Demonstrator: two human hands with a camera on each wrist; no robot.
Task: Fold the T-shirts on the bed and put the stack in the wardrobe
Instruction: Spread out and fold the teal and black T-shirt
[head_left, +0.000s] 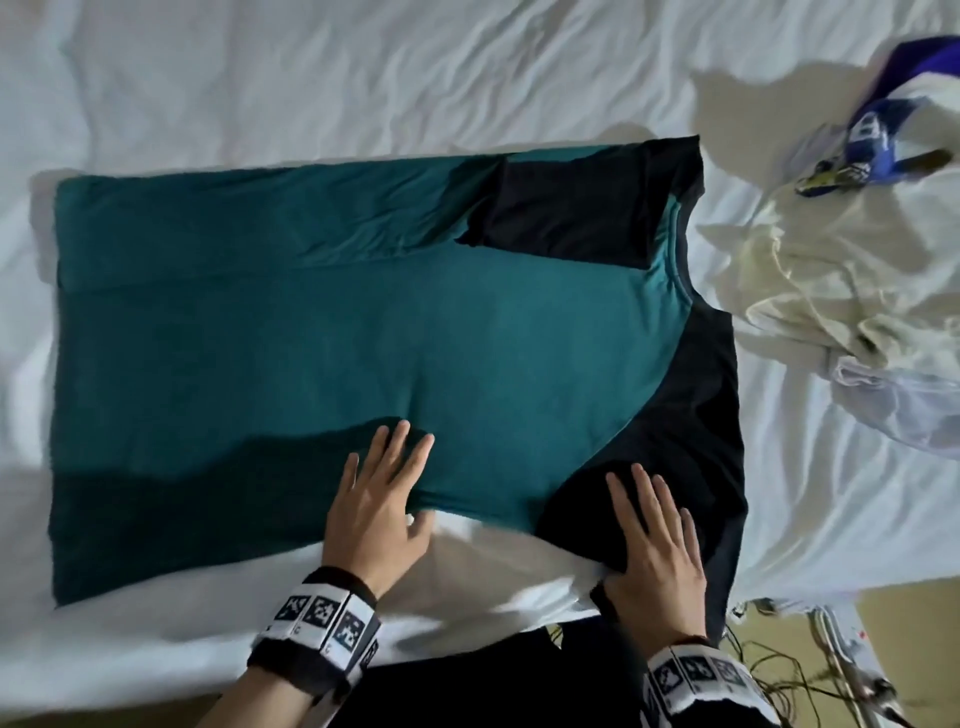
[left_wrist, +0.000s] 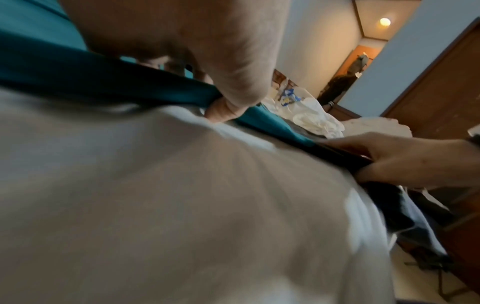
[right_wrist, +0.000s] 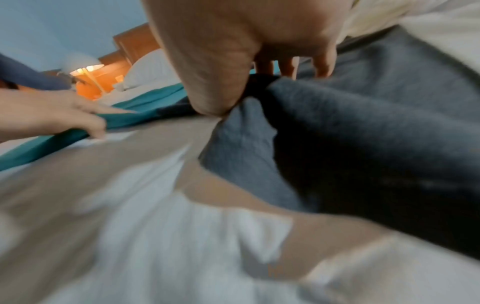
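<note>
A: Teal T-shirt (head_left: 363, 322) status?
B: Flat on the bed (head_left: 311, 78), black sleeves, collar right, far side folded in, near edge lifted.
A: Others?
B: White T-shirt (head_left: 831, 270) crumpled at the right, unfolded.

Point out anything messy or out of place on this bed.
The white clothes lie crumpled in a heap at the right, unfolded. The teal T-shirt lies flat with its far sleeve folded in; both hands grip its near edge. Nothing looks damaged.
</note>
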